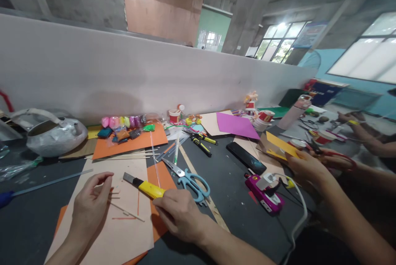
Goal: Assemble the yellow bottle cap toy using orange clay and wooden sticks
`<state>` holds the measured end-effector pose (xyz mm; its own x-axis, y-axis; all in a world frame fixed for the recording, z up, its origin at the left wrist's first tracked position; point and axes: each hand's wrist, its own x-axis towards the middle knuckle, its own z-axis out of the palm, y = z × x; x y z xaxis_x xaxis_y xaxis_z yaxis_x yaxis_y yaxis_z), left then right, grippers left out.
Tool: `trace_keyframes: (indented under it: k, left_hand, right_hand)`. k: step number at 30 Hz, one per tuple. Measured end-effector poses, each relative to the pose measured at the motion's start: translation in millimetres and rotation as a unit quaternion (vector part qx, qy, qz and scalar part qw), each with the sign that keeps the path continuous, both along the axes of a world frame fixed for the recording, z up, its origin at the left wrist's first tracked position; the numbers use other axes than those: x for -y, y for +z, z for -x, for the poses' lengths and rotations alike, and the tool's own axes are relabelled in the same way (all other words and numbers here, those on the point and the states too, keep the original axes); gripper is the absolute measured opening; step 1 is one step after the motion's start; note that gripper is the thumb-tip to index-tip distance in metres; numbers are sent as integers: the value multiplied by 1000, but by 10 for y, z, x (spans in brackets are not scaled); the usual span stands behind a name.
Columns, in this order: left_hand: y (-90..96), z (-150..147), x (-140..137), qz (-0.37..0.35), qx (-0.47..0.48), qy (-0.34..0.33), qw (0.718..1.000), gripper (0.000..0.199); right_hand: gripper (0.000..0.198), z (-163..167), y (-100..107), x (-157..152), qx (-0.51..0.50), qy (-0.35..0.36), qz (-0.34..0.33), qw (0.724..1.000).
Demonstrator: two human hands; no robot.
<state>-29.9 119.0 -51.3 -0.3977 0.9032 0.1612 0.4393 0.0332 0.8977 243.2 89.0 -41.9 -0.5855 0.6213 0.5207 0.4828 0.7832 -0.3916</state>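
Note:
A yellow utility knife (151, 188) with its blade end pointing up and left is in my right hand (182, 213), which is closed around the handle. My left hand (91, 201) hovers over a pale sheet of card (123, 240), its fingers curled and pinched. What those fingertips hold, if anything, is too small to make out. Short cut bits of stick (114, 193) show just beside them. A longer thin wooden stick (128, 210) lies slanted on the card, near drawn orange lines. Blue-handled scissors (193, 184) rest just beyond my right hand, partly over orange card (159, 174).
Behind are wooden skewers (123, 155), bagged coloured clay (123, 123), pliers (201, 145) and a metal kettle (57, 135). Rightward lie a phone (246, 158) and a purple power strip (264, 193) with a white cable. A co-worker's hands (305, 166) hold yellow card and red-handled scissors.

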Motion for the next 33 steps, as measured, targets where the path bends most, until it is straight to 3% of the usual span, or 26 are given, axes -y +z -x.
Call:
trace_keyframes:
  k: [33]
  left_hand:
    - [-94,53,-42,5,7,-5,1000,39]
  right_hand:
    - [21,-17,9,-1,3,-13,1,1000]
